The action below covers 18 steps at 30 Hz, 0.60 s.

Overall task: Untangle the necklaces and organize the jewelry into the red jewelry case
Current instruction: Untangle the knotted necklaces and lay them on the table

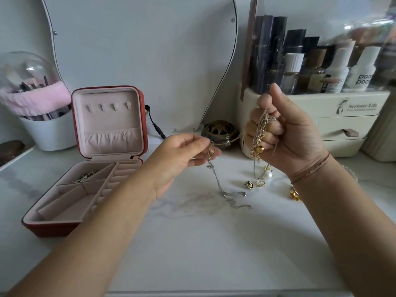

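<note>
Hands part a tangle of chains

Right hand (287,133) is closed around a bunched gold knot of necklaces (260,133), held up above the worktop (203,243). Loops and a round gold bead hang below its curled fingers. Our left hand (182,155) pinches a silver chain (222,189) between thumb and fingertips, and that chain drops to the marble and trails across it. A thin gold strand (231,140) runs between the two hands. The red jewelry case (51,230) stands open well to the left, with one dark patterned piece (85,176) in a rear compartment. A black oval earring (249,184) and a pearl (269,174) lie just below the right hand.

We judge these chains light, limp and slippery, and fine enough to kink or snap if yanked. We would take hold close to the knot, on a single strand or at a clasp or pendant, and tease loops loose rather than pull from the far ends. By our reading, little is sorted so far.
</note>
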Tool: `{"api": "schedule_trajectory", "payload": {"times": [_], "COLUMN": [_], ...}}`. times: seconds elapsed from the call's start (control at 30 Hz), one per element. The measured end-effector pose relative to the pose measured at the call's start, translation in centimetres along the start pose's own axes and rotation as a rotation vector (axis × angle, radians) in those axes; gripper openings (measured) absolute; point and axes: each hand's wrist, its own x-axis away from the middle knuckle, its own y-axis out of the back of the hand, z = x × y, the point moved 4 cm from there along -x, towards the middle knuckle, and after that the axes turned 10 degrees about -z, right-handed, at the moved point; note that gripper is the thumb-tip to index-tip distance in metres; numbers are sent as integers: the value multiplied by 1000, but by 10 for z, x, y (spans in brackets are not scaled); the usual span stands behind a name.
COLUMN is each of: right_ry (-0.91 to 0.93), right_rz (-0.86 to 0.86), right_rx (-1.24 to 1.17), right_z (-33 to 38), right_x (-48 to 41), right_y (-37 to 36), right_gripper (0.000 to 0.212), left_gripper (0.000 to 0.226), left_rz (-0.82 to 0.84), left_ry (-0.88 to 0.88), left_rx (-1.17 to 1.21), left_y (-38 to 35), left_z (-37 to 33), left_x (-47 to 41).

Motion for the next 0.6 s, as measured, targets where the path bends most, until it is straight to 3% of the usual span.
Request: {"api": "schedule_trajectory", "payload": {"times": [0.17, 0.47, 0.6], "right_ry": [-36, -169, -249], "right_rz": [-101, -270, -271], "right_rx": [125, 377, 427], "right_z": [-4, -17, -26], "right_x": [-1, -1, -2], "right_y": [2, 7, 9], "right_gripper": [31, 29, 28], "left_gripper": [19, 13, 20], "left_rz": [-101, -72, -131], "left_ry": [-50, 2, 34], "left_rx": [125, 395, 336], "left_y": [7, 10, 12], "left_z": [-4, -11, -9], "left_x": [-4, -7, -7]}}
